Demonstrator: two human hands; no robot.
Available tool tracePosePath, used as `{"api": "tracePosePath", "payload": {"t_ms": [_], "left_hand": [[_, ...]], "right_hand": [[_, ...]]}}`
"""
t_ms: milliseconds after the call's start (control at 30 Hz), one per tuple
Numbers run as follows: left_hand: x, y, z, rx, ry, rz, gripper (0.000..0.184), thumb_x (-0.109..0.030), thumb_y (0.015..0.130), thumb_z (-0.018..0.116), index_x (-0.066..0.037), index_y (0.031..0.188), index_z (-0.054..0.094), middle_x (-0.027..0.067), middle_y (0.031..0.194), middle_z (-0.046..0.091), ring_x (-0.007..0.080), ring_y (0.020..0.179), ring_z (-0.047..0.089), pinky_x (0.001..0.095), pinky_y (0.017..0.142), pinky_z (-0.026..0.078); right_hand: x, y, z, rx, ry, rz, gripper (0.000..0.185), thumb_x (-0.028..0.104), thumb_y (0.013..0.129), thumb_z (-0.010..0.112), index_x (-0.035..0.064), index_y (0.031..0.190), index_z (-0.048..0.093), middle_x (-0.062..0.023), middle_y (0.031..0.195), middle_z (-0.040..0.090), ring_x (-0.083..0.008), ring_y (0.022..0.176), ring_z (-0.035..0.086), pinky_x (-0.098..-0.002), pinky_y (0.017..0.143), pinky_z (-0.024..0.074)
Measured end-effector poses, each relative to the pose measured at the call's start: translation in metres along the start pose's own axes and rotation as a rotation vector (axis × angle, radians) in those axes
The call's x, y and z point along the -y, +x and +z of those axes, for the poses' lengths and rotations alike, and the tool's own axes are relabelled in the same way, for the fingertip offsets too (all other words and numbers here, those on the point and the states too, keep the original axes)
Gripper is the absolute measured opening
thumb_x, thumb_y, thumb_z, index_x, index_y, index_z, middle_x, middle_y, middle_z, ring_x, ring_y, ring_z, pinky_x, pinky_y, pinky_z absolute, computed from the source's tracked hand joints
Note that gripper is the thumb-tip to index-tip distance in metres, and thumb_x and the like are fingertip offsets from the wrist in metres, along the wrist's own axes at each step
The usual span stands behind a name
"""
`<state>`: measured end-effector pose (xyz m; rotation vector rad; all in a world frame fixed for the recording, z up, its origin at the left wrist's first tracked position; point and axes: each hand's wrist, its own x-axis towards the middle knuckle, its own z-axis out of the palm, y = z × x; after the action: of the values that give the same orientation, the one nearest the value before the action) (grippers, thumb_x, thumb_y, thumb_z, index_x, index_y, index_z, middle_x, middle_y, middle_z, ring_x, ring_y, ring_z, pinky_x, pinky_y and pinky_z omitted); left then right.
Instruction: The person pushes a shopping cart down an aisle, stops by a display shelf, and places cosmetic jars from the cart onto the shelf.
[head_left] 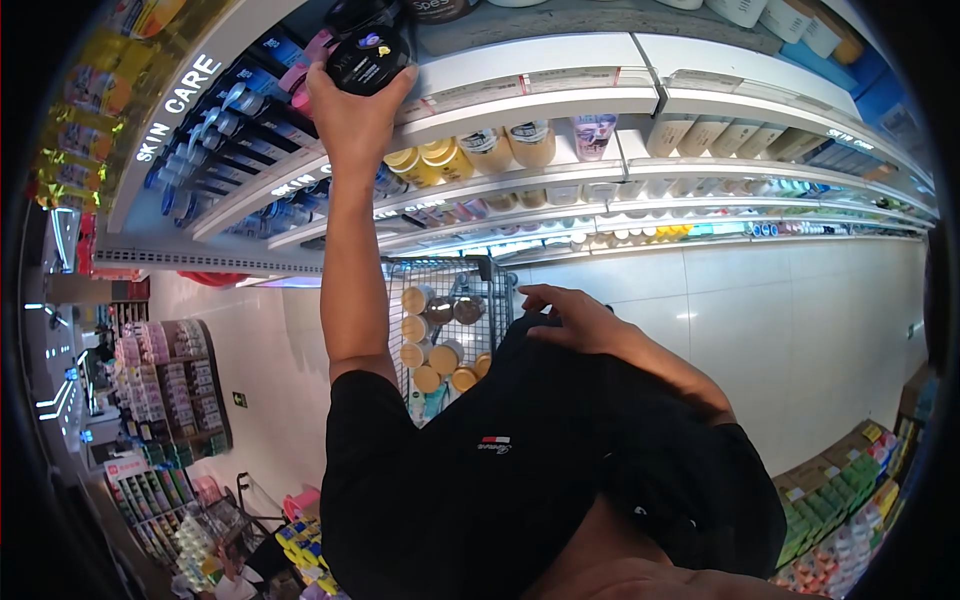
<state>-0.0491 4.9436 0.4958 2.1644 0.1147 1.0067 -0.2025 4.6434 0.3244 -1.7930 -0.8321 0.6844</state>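
High on the shelf at the upper left, my left hand [358, 118] is wrapped round a black jar [366, 62], thumb on one side and fingers on the other. Another dark jar [350, 14] stands just behind it, and pink items show beside the hand. My right hand [572, 314] hangs low near the cart's handle end, fingers spread and holding nothing. Below my left arm is a wire shopping cart [496, 300] with several jars with pale lids [445, 358] and dark round-topped ones [468, 310] in it.
White shelves [540, 88] curve across the top, bearing yellow-lidded jars [442, 158], a purple tube [594, 136] and blue bottles [250, 104]. Display racks [172, 385] stand at the left, with green boxes [835, 505] at the lower right. Pale tiled floor [740, 330] lies right of the cart.
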Motion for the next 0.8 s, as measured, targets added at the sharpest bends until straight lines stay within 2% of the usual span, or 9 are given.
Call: {"api": "tracePosePath", "payload": {"t_ms": [267, 333, 467, 533, 667, 800], "left_hand": [[0.005, 0.0, 0.004, 0.04, -0.022, 0.007, 0.095, -0.035, 0.063, 0.092, 0.013, 0.132, 0.047, 0.0248, 0.121, 0.061, 0.0306, 0.11, 0.062, 0.0363, 0.098, 0.049], [0.006, 0.001, 0.005, 0.041, 0.076, 0.021, 0.096, -0.031, 0.064, 0.094, 0.012, 0.135, 0.046, 0.0229, 0.12, 0.064, 0.0254, 0.107, 0.064, 0.0329, 0.097, 0.05], [0.01, 0.002, 0.005, 0.033, 0.098, 0.042, 0.094, -0.032, 0.064, 0.093, 0.012, 0.134, 0.048, 0.0223, 0.118, 0.064, 0.0257, 0.106, 0.065, 0.0334, 0.096, 0.051], [0.01, 0.002, 0.005, 0.037, 0.168, 0.046, 0.09, -0.039, 0.064, 0.09, 0.01, 0.129, 0.052, 0.0233, 0.119, 0.062, 0.0339, 0.108, 0.064, 0.0409, 0.096, 0.05], [0.013, 0.004, 0.004, 0.082, 0.222, 0.047, 0.088, -0.041, 0.064, 0.089, 0.01, 0.126, 0.054, 0.024, 0.117, 0.062, 0.0365, 0.107, 0.063, 0.0422, 0.095, 0.05], [0.011, 0.004, 0.003, 0.082, 0.292, 0.078, 0.081, -0.045, 0.064, 0.088, 0.01, 0.115, 0.057, 0.0252, 0.112, 0.063, 0.0386, 0.104, 0.064, 0.0442, 0.092, 0.051]], "right_hand": [[-0.005, 0.0, -0.001, -0.008, -0.016, 0.033, 0.064, 0.022, 0.089, 0.075, 0.0096, 0.145, 0.046, -0.011, 0.12, 0.067, -0.0256, 0.11, 0.066, -0.0366, 0.089, 0.0551], [-0.009, 0.001, -0.001, -0.015, -0.025, 0.037, 0.063, 0.022, 0.089, 0.075, 0.0091, 0.145, 0.047, -0.0109, 0.12, 0.067, -0.0254, 0.11, 0.066, -0.0364, 0.089, 0.0549], [-0.007, 0.0, -0.002, -0.023, -0.047, 0.073, 0.062, 0.022, 0.09, 0.074, 0.008, 0.144, 0.047, -0.011, 0.122, 0.067, -0.0255, 0.111, 0.066, -0.0362, 0.089, 0.0543], [-0.01, 0.0, -0.003, -0.026, -0.044, 0.08, 0.062, 0.022, 0.09, 0.074, 0.0078, 0.144, 0.048, -0.0113, 0.122, 0.067, -0.0256, 0.111, 0.066, -0.0364, 0.089, 0.0542], [-0.013, 0.002, -0.003, -0.034, -0.042, 0.078, 0.061, 0.022, 0.09, 0.074, 0.0072, 0.143, 0.048, -0.0117, 0.124, 0.067, -0.0257, 0.111, 0.066, -0.0367, 0.089, 0.0539], [-0.014, 0.002, -0.003, -0.032, -0.033, 0.08, 0.059, 0.021, 0.09, 0.074, 0.0067, 0.142, 0.049, -0.0114, 0.122, 0.068, -0.0255, 0.111, 0.066, -0.0366, 0.088, 0.0539]]}}
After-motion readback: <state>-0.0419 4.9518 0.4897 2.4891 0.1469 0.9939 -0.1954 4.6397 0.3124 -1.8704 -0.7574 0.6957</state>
